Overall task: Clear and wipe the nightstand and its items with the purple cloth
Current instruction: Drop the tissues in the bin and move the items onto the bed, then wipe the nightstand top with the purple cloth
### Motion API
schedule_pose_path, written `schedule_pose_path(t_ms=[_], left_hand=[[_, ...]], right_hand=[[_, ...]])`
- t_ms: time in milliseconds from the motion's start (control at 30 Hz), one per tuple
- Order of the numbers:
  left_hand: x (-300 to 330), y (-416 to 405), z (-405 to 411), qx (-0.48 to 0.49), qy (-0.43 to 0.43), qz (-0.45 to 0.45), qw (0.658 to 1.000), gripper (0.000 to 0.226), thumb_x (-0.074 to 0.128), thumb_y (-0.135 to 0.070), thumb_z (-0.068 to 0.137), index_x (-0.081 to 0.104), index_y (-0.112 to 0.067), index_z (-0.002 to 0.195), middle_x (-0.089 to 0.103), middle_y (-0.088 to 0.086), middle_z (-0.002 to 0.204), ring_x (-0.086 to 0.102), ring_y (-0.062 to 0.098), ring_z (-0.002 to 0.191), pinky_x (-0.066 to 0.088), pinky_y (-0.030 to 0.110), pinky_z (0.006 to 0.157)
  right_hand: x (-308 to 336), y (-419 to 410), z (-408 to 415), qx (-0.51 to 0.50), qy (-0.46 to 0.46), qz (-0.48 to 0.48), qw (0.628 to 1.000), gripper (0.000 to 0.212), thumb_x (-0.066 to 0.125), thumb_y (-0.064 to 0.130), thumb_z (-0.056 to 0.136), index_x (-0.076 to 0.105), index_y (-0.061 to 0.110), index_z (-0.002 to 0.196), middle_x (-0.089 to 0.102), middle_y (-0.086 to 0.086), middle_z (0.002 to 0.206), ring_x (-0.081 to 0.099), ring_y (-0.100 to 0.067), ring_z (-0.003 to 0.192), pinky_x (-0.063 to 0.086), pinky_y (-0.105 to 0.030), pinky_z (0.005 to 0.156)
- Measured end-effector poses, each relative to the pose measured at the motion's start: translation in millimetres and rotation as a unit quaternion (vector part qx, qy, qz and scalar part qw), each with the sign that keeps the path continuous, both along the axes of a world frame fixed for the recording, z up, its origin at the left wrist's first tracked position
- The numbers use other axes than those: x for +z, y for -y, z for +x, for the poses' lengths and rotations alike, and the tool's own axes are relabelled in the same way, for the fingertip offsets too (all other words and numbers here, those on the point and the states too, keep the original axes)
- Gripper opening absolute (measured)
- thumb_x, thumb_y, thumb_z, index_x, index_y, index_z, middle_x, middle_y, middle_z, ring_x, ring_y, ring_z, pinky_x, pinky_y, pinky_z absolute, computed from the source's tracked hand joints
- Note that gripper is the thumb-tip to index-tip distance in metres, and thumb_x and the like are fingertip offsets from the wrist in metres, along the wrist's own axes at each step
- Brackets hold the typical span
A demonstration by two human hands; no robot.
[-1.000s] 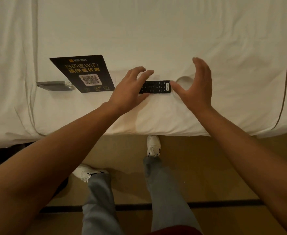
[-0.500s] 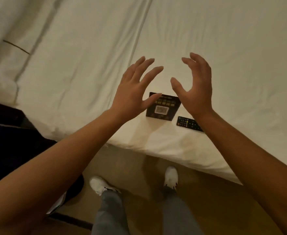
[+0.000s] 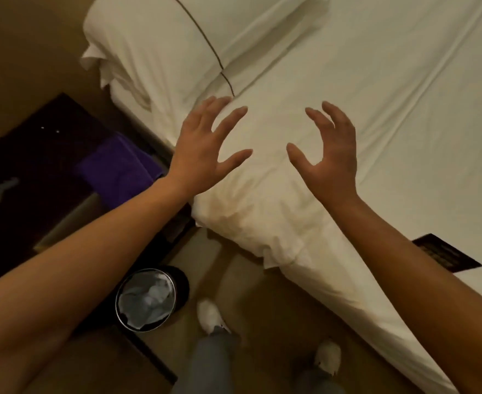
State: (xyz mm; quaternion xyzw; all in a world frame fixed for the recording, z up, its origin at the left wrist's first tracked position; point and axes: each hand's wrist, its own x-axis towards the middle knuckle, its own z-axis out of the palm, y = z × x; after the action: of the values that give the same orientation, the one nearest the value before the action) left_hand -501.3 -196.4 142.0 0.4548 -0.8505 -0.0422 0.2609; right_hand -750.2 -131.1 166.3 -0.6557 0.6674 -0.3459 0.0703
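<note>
Bed (image 3: 362, 81), white sheet, fills the upper right; a pillow (image 3: 154, 38) lies at its head. Dark nightstand (image 3: 35, 177) stands just beside the bed at left, its worktop mostly bare in view; a pale smear or reflection near the left edge, cannot tell which. Purple cloth (image 3: 117, 163) lies bunched on the worktop at the corner nearest the bed. Lined waste bin (image 3: 146, 298) on the floor below. Dark card (image 3: 447, 253) rests on the bed edge at right, partly hidden by the right forearm. Left hand (image 3: 203, 149) and right hand (image 3: 328, 157) hover above the sheet, fingers (image 3: 234, 115) spread wide, both empty. Judgement: items appear cleared to the bed; the wiping step is not yet begun. Next move calls for the left hand to reach left and down to the cloth and gather it.
</note>
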Motion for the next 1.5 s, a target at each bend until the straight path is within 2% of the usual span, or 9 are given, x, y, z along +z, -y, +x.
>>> schedule_pose_path(t_ms=[167, 333, 633, 867, 1033, 1133, 1267, 1367, 1500], left_hand=[[-0.7, 17.3, 125.9, 0.067, 0.009, 0.001, 0.998, 0.065, 0.055, -0.061, 0.097, 0.048, -0.022, 0.149, 0.042, 0.012, 0.155, 0.034, 0.033, 0.147, 0.030, 0.049, 0.118], [-14.1, 15.5, 234.1, 0.176, 0.033, 0.032, 0.983, 0.064, 0.048, -0.062, 0.099, 0.040, -0.027, 0.152, 0.036, 0.009, 0.159, 0.028, 0.029, 0.151, 0.026, 0.047, 0.122], [-45.7, -31.6, 354.4, 0.324, 0.020, 0.107, 0.940, 0.064, 0.043, -0.057, 0.101, 0.035, -0.022, 0.154, 0.029, 0.009, 0.163, 0.027, 0.032, 0.151, 0.028, 0.051, 0.120], [-107.3, -77.8, 392.8, 0.461, 0.000, 0.237, 0.855, 0.068, 0.041, -0.058, 0.099, 0.030, -0.021, 0.156, 0.020, 0.010, 0.167, 0.017, 0.030, 0.155, 0.022, 0.051, 0.124], [-139.3, -102.7, 395.5, 0.517, -0.009, 0.277, 0.810, 0.068, 0.047, -0.052, 0.101, 0.031, -0.015, 0.156, 0.022, 0.014, 0.166, 0.017, 0.033, 0.155, 0.023, 0.054, 0.123], [-152.4, -107.9, 394.8, 0.548, -0.012, 0.296, 0.782, 0.068, 0.045, -0.052, 0.102, 0.028, -0.014, 0.157, 0.019, 0.014, 0.167, 0.014, 0.032, 0.156, 0.019, 0.052, 0.125], [-162.7, -117.9, 399.7, 0.589, -0.002, 0.306, 0.748, 0.067, 0.042, -0.049, 0.104, 0.026, -0.013, 0.158, 0.017, 0.014, 0.168, 0.011, 0.031, 0.156, 0.017, 0.052, 0.125], [-163.9, -127.8, 407.7, 0.619, -0.001, 0.306, 0.724, 0.066, 0.042, -0.047, 0.105, 0.026, -0.010, 0.158, 0.017, 0.014, 0.168, 0.010, 0.031, 0.156, 0.017, 0.053, 0.126], [-161.4, -135.2, 424.4, 0.650, -0.005, 0.300, 0.699, 0.065, 0.043, -0.044, 0.105, 0.027, -0.009, 0.158, 0.018, 0.015, 0.167, 0.011, 0.031, 0.156, 0.016, 0.052, 0.126]], right_hand=[[-7.2, 45.7, 105.5, 0.055, -0.002, 0.020, 0.998, 0.065, 0.065, 0.053, 0.091, 0.051, 0.022, 0.146, 0.042, -0.004, 0.157, 0.036, -0.022, 0.146, 0.037, -0.047, 0.116], [-18.8, 82.0, 198.5, 0.113, -0.004, 0.034, 0.993, 0.068, 0.064, 0.059, 0.088, 0.047, 0.028, 0.147, 0.040, -0.002, 0.158, 0.035, -0.020, 0.146, 0.036, -0.044, 0.118], [-49.1, 129.2, 316.4, 0.231, -0.018, 0.079, 0.969, 0.073, 0.067, 0.055, 0.088, 0.044, 0.023, 0.150, 0.038, -0.007, 0.157, 0.036, -0.023, 0.145, 0.035, -0.039, 0.116], [-107.3, 148.8, 390.9, 0.290, -0.072, 0.179, 0.937, 0.081, 0.067, 0.058, 0.089, 0.037, 0.023, 0.156, 0.028, -0.014, 0.165, 0.028, -0.035, 0.151, 0.033, -0.055, 0.119], [-166.8, 156.3, 416.6, 0.292, -0.177, 0.284, 0.896, 0.096, 0.058, 0.076, 0.084, 0.020, 0.031, 0.160, 0.011, -0.012, 0.171, 0.008, -0.038, 0.157, 0.020, -0.065, 0.121], [-199.5, 153.4, 425.6, 0.300, -0.245, 0.296, 0.873, 0.101, 0.057, 0.079, 0.081, 0.018, 0.030, 0.161, 0.009, -0.013, 0.171, 0.003, -0.039, 0.157, 0.012, -0.069, 0.121], [-220.8, 160.8, 428.4, 0.350, -0.245, 0.210, 0.880, 0.081, 0.057, 0.065, 0.086, 0.034, 0.029, 0.155, 0.023, -0.009, 0.169, 0.011, -0.034, 0.158, 0.009, -0.063, 0.122], [-223.4, 185.6, 429.3, 0.406, -0.214, 0.158, 0.874, 0.059, 0.064, 0.044, 0.088, 0.052, 0.027, 0.143, 0.042, -0.006, 0.160, 0.028, -0.031, 0.152, 0.022, -0.058, 0.120], [-210.8, 211.9, 443.5, 0.400, -0.091, 0.155, 0.899, 0.039, 0.059, 0.029, 0.091, 0.063, 0.016, 0.127, 0.065, -0.008, 0.135, 0.052, -0.030, 0.133, 0.032, -0.051, 0.113]])
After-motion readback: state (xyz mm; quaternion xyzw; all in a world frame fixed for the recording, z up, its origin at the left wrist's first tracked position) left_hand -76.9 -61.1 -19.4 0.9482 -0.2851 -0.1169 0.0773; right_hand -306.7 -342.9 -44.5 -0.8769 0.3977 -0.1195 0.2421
